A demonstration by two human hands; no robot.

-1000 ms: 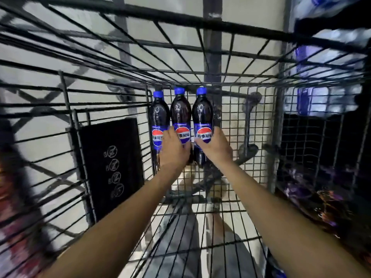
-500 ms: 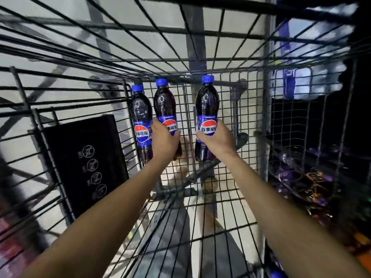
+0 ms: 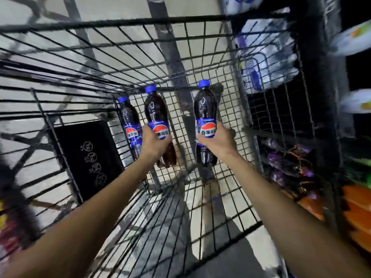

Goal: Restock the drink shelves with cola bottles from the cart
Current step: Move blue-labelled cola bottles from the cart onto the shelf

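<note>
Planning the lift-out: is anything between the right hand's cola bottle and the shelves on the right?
Yes. The cart's wire side wall stands between the cola bottle in the right hand and the shelves; it likely must rise over it.

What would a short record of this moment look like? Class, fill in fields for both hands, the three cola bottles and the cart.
Cart: wire mesh, black sign on its left side
Left hand: fingers curled round the middle bottle at its label
Right hand: fingers curled round the right bottle at its label
Left bottle: in the cart's far left corner, beside the left hand; contact unclear
Caps: blue, on all three
Right of cart: blurred packs of water
</note>
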